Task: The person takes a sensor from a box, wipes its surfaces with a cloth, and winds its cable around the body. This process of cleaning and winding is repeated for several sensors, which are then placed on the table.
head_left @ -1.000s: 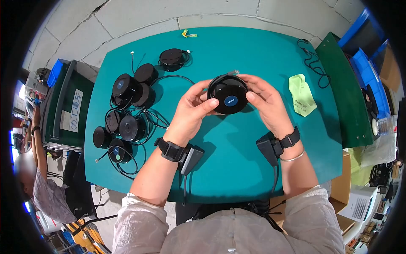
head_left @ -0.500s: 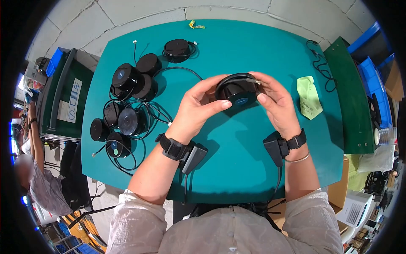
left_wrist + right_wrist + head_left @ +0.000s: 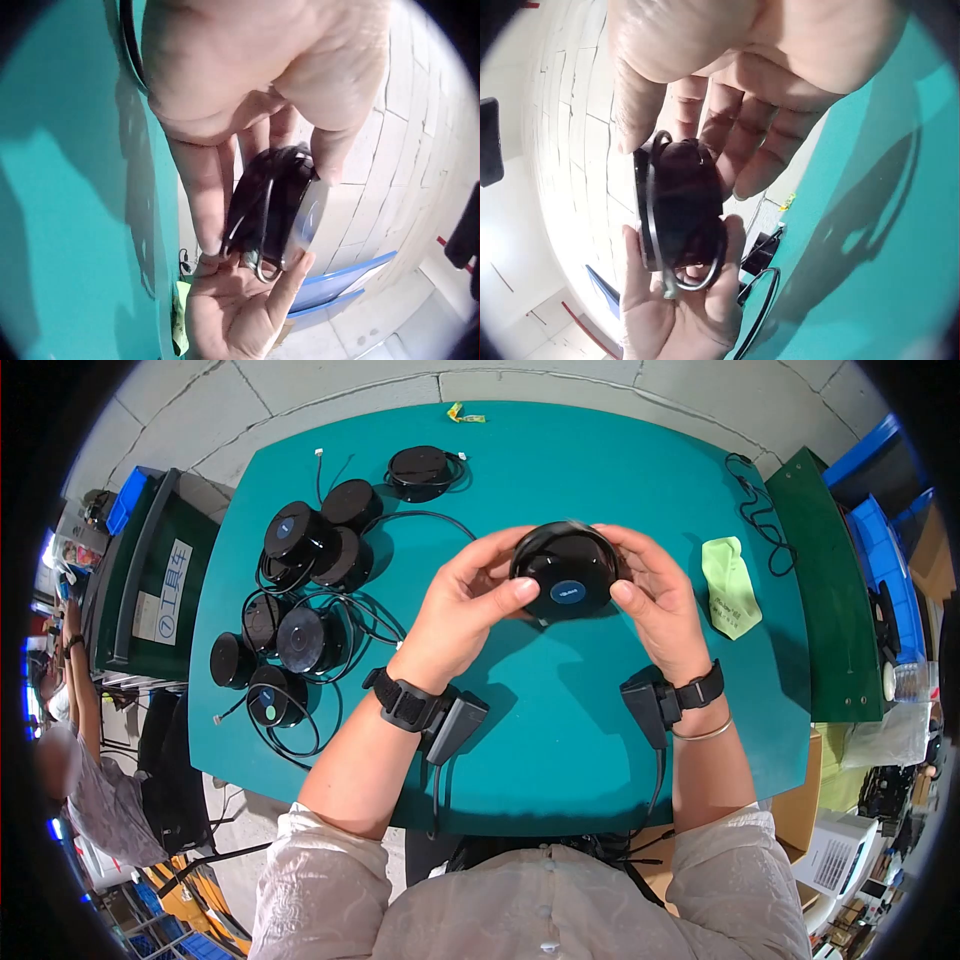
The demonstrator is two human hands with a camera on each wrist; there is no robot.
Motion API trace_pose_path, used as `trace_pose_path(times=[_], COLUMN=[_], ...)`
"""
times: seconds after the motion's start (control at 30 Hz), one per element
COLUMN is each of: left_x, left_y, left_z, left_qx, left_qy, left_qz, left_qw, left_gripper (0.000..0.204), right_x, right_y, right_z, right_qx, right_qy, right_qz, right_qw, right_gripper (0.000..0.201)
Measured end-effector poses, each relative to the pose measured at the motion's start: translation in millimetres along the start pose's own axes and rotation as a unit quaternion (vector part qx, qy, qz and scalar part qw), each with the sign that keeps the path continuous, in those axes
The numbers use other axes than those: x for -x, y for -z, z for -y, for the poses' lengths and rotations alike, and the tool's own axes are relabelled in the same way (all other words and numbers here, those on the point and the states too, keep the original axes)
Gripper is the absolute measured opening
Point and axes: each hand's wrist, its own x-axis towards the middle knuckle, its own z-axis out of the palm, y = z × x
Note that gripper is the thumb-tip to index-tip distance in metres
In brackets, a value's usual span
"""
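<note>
Above the table, both hands hold a glossy black puck-shaped device (image 3: 568,565), its round blue label facing up toward the head camera. A black cable (image 3: 652,206) is wound round its side, its pale connector end low in the right wrist view. My left hand (image 3: 470,600) grips the left side, thumb on the labelled face and fingers behind. Opposite it, my right hand (image 3: 655,595) pinches the right side in the same way. In the left wrist view the device's labelled face (image 3: 307,221) is seen nearly edge-on between the two thumbs.
Several similar black devices (image 3: 310,640) with tangled cables are grouped on the green table (image 3: 560,740) at the left. Another device (image 3: 418,470) lies farther back. A light-green packet (image 3: 732,590) and a thin black cable (image 3: 765,525) lie at the right.
The device moved slightly right with both hands and tipped away, showing its cable and connector, then tipped back so the blue label faces up again. Both hands have kept hold.
</note>
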Motion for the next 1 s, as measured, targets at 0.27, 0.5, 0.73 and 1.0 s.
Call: trace_pose_path(times=[0.27, 0.5, 0.73, 1.0], left_x=[-3.5, -5.5, -4.9, -5.3], left_y=[-1.7, -2.8, 1.4, 3.2], left_z=[3.3, -0.1, -1.4, -2.2], left_qx=[0.090, 0.122, 0.189, 0.206], left_qy=[0.123, 0.174, 0.182, 0.192], left_qz=[-0.009, -0.032, 0.008, 0.012], left_qw=[0.988, 0.977, 0.965, 0.959], left_gripper=[0.054, 0.060, 0.061, 0.058], right_x=[-0.2, 0.4, 0.5, 0.1], right_y=[-5.1, -5.8, -7.8, -7.4], right_z=[-0.2, -2.4, -2.4, -2.4], right_qx=[0.018, 0.037, 0.046, 0.052], right_qy=[-0.041, -0.045, -0.032, -0.041], right_qz=[-0.014, -0.023, -0.021, -0.023], right_qw=[0.999, 0.998, 0.998, 0.998], right_gripper=[0.038, 0.034, 0.033, 0.032])
